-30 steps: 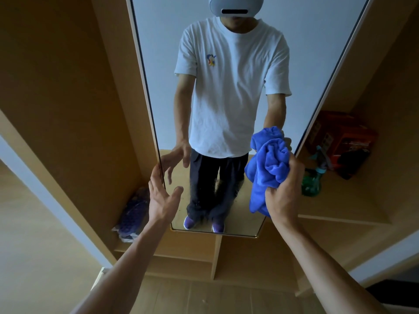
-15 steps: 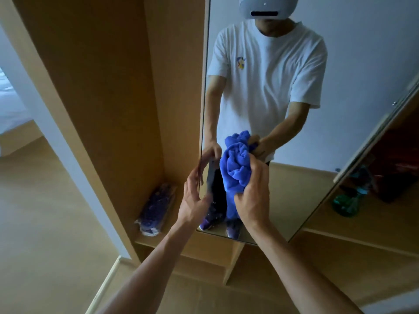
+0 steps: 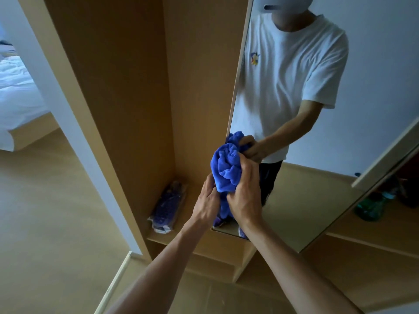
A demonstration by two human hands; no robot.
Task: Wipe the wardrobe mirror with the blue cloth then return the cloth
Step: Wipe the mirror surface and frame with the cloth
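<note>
Both hands hold the cloth [image 3: 226, 168] together in front of the body. My right hand [image 3: 246, 196] grips it from the right side, with the fingers curled over the bunched folds and the thumb low. My left hand [image 3: 207, 206] is just beside it, touching it at the thumb side, and its fingers close on the lower left part of the cloth. Between the two hands one end of the cloth hangs down.

The cloth is blue and crumpled into a ball. It is above both wrists, just at the left edge of the mirror [image 3: 374, 87], in the lower part of the glass. Its reflection meets it at the top, but I cannot tell if it really touches the glass.

Left of the mirror the wardrobe [image 3: 136, 87] has an open compartment, and a packet [image 3: 167, 208] in clear wrap lies on its shelf [image 3: 181, 241]. A green bottle [image 3: 371, 207] stands on the right, near the mirror's lower right edge. Far left, a bed [image 3: 18, 91] with white sheets shows
</note>
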